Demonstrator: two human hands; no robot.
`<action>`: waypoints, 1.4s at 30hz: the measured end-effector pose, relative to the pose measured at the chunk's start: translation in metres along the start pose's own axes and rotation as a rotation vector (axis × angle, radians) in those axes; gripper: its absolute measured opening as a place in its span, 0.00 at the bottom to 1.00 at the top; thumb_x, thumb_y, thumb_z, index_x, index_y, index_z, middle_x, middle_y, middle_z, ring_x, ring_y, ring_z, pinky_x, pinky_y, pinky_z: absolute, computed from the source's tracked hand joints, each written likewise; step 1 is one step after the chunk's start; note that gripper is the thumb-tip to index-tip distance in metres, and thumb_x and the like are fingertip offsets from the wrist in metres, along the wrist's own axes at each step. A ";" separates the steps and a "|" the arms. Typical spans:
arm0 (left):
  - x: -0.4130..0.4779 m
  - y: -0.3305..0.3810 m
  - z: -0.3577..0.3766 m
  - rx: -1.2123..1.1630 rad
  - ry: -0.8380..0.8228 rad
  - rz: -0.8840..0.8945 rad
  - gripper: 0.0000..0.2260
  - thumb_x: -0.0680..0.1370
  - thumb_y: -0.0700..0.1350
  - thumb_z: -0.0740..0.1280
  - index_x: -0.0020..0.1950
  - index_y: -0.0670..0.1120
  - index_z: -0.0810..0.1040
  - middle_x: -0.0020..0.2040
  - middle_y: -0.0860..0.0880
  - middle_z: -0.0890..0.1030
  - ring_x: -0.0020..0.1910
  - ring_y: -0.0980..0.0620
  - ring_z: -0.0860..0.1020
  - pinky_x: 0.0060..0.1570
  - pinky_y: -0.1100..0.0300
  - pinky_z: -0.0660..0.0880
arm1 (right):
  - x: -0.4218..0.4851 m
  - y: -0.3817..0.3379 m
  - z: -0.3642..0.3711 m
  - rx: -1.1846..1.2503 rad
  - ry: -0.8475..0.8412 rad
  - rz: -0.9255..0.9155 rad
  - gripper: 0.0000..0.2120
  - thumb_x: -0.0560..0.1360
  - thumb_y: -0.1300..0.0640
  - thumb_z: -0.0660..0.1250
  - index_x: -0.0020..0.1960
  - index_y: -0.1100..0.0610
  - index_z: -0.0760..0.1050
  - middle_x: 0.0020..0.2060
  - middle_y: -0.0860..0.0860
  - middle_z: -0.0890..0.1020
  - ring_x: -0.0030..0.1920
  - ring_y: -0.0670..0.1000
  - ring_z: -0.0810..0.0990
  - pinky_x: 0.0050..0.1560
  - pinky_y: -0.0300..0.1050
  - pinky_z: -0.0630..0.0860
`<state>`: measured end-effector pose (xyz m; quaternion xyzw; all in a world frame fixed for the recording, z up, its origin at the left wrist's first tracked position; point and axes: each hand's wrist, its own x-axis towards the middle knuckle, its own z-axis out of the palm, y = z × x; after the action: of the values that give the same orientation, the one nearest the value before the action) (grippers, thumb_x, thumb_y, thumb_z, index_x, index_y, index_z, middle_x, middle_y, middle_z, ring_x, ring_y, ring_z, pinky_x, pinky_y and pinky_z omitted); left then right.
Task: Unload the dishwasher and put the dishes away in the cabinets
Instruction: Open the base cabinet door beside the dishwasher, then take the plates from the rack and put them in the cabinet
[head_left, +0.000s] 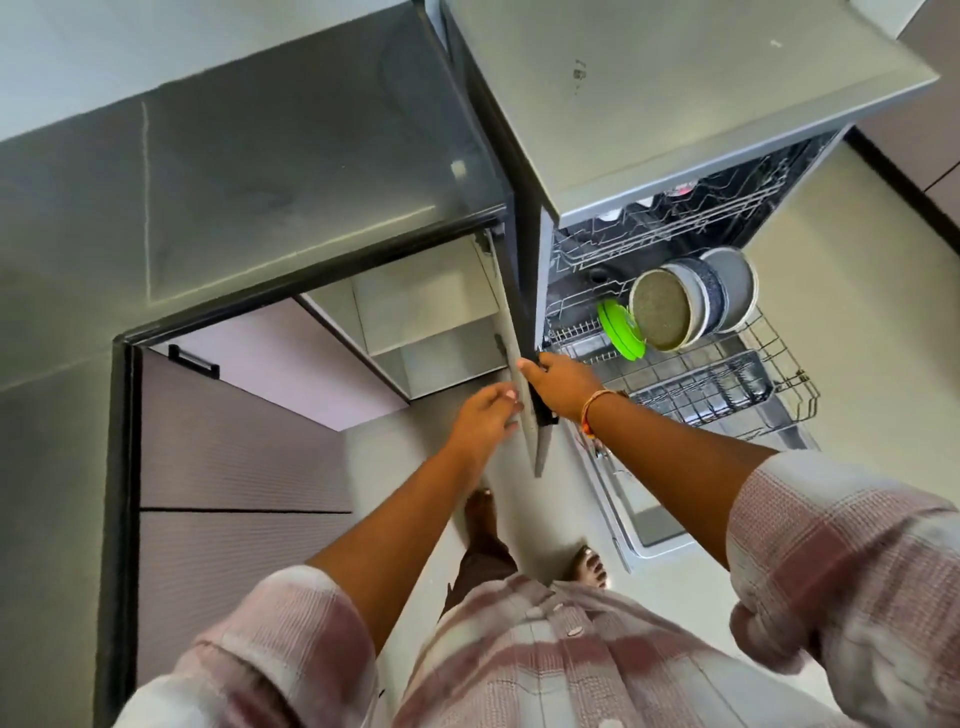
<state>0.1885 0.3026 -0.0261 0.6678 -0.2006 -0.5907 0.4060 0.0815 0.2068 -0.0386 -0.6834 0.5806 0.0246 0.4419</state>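
Observation:
A lower cabinet door (511, 332) stands swung open, seen edge-on between the cabinet and the dishwasher. My right hand (558, 384) grips the door's outer edge at its black handle. My left hand (485, 418) rests with relaxed fingers against the door's inner face. The cabinet (426, 332) behind it shows bare grey shelves. To the right, the dishwasher's lower rack (727, 384) is pulled out, holding a round grey pot (670, 306), a second pot (732, 288) behind it and a green lid (618, 330).
A grey countertop (234, 208) runs along the left and back. The dishwasher door (644, 514) lies open on the floor side, right of my bare feet. A mauve drawer front with a black handle (193, 359) sits at left.

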 end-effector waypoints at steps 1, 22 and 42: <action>0.000 0.001 0.009 -0.026 -0.030 -0.016 0.07 0.82 0.41 0.61 0.59 0.46 0.75 0.52 0.49 0.79 0.57 0.50 0.77 0.56 0.59 0.74 | -0.002 0.008 -0.008 0.015 0.002 -0.001 0.25 0.81 0.39 0.55 0.61 0.58 0.76 0.58 0.60 0.80 0.60 0.62 0.77 0.60 0.51 0.72; 0.033 0.012 0.079 0.119 -0.117 -0.004 0.10 0.78 0.36 0.64 0.52 0.51 0.78 0.48 0.52 0.80 0.52 0.51 0.79 0.51 0.58 0.76 | -0.006 0.063 -0.062 0.043 0.031 -0.030 0.21 0.82 0.44 0.58 0.69 0.53 0.74 0.65 0.55 0.78 0.65 0.56 0.76 0.65 0.46 0.69; -0.001 -0.052 0.223 0.362 -0.341 -0.027 0.07 0.79 0.39 0.61 0.46 0.48 0.76 0.46 0.45 0.79 0.40 0.52 0.78 0.38 0.65 0.73 | -0.105 0.233 -0.103 0.165 0.205 0.302 0.16 0.81 0.46 0.61 0.62 0.55 0.78 0.59 0.54 0.81 0.61 0.55 0.78 0.60 0.44 0.70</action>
<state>-0.0348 0.2663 -0.0600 0.6228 -0.3600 -0.6547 0.2323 -0.1916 0.2381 -0.0524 -0.5491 0.7185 -0.0268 0.4261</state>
